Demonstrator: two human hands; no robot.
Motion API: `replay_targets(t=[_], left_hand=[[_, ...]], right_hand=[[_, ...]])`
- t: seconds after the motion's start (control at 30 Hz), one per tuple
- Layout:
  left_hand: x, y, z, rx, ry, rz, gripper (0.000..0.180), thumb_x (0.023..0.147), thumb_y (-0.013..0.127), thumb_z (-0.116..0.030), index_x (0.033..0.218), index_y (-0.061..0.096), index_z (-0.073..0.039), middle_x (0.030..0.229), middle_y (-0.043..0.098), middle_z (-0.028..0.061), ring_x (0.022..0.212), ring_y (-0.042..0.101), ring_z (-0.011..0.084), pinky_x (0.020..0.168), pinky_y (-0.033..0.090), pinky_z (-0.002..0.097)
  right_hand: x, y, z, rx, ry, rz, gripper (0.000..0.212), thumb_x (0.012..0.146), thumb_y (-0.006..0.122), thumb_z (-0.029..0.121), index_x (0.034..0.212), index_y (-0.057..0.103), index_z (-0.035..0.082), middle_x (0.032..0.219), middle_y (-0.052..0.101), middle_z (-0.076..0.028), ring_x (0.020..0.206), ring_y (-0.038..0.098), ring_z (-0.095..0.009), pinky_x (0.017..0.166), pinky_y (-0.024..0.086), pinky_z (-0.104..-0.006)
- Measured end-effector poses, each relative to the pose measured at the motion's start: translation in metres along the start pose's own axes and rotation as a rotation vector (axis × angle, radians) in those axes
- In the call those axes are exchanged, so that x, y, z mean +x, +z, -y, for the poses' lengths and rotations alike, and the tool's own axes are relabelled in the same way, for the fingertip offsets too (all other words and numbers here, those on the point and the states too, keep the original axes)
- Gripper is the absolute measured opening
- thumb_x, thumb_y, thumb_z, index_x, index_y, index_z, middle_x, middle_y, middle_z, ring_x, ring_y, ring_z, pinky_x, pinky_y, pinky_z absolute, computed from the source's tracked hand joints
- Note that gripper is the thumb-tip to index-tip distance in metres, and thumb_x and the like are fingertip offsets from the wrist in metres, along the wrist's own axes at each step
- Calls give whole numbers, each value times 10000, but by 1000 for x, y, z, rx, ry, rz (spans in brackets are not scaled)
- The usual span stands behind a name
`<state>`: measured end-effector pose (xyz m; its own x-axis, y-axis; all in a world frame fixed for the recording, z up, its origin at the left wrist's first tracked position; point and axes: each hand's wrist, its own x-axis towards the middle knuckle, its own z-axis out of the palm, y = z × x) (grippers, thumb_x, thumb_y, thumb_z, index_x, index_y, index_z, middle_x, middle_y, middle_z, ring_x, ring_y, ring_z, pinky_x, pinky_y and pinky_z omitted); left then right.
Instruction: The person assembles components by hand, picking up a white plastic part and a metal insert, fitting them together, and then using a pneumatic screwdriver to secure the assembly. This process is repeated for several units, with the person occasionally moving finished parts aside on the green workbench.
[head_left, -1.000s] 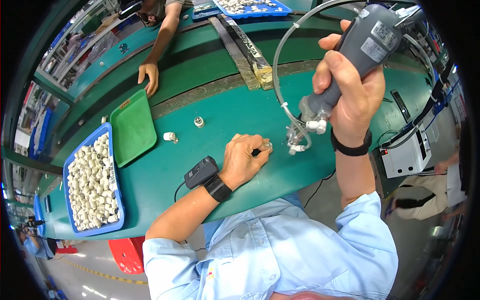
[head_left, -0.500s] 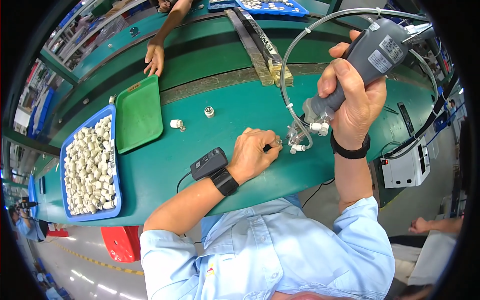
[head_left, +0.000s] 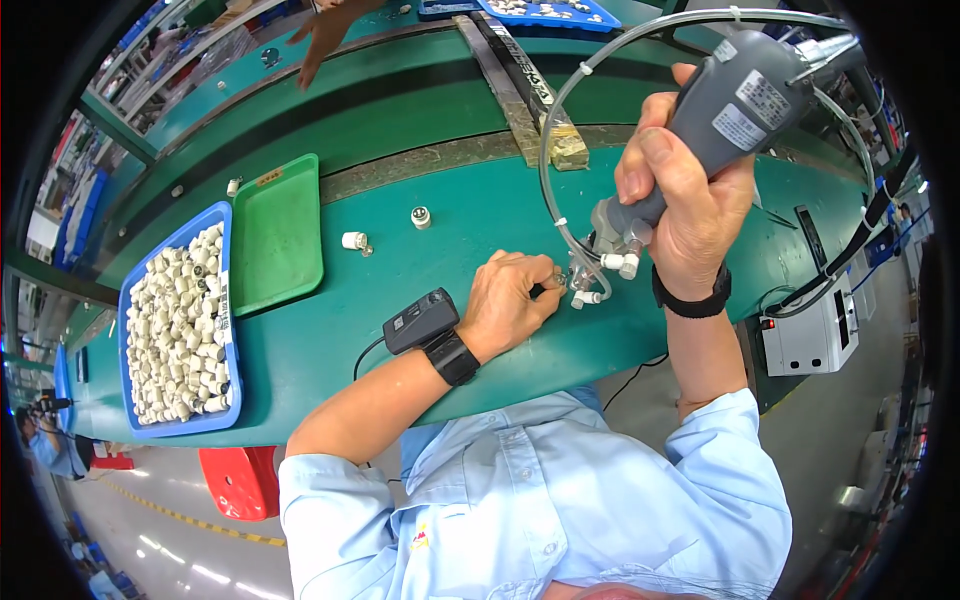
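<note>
My right hand (head_left: 695, 200) is wrapped round a grey powered screwdriver (head_left: 735, 100), held tilted with its nose pointing down and left. A clear air tube (head_left: 548, 150) loops from the tool's back end to fittings at its nose. My left hand (head_left: 505, 305) rests on the green bench, thumb and finger pinching a small shiny part (head_left: 560, 281) right at the screwdriver's tip; its kind is mostly hidden by the fingers. Beyond that hand, a white cylindrical piece (head_left: 355, 240) lies on its side, and another white piece (head_left: 421, 217) stands with its open end up.
A blue tray (head_left: 236, 385) heaped with white cylindrical pieces stands at the left, beside a green tray (head_left: 285, 235). Long bars (head_left: 515, 90) lie across the far side. Another person's hand (head_left: 325, 38) is at the top. A white box (head_left: 810, 340) stands at the right.
My right hand and the screwdriver have moved slightly left, bringing the tip to the part in my left hand. The other person's hand has withdrawn from the green tray, upward.
</note>
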<state>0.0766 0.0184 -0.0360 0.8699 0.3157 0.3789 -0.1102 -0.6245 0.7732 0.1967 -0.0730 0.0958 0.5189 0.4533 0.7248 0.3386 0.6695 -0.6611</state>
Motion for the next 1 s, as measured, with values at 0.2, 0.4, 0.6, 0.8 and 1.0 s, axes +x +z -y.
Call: replay_targets(t=[0.2,0.4,0.6,0.8,1.0], left_hand=[[-1,2,-1,15,-15,-10,141,727,698,-88,672,571,-60,733,667,68,698,611,267,712,432,369],[-4,7,3,15,23,-75,258,728,716,-79,906,529,-65,838,697,81,691,594,264,706,433,357],[-6,5,6,54,0,-45,397,737,731,-95,1013,446,-65,920,711,93,691,588,251,712,434,353],[-4,4,5,11,-6,-46,379,733,722,-80,1000,454,-55,930,708,115,699,600,276,714,441,369],[-4,4,4,6,-30,-34,378,724,716,-69,997,455,-48,925,704,129,745,622,317,724,452,374]], right_hand=[[0,0,-2,-58,-16,48,472,844,589,-10,1276,405,-52,963,574,-143,560,525,-114,486,450,-259],[21,-10,22,-84,-43,-67,430,861,584,9,1251,417,-62,991,587,-154,561,522,-120,483,442,-267],[22,-4,32,-55,-80,-113,393,883,574,35,1235,429,-65,994,588,-157,586,525,-125,477,429,-275],[10,1,12,-57,-62,-63,417,875,588,35,1248,428,-61,984,584,-152,591,532,-127,485,444,-276],[6,4,4,-57,-34,-68,453,861,607,31,1267,426,-56,969,588,-138,580,537,-130,489,460,-279]])
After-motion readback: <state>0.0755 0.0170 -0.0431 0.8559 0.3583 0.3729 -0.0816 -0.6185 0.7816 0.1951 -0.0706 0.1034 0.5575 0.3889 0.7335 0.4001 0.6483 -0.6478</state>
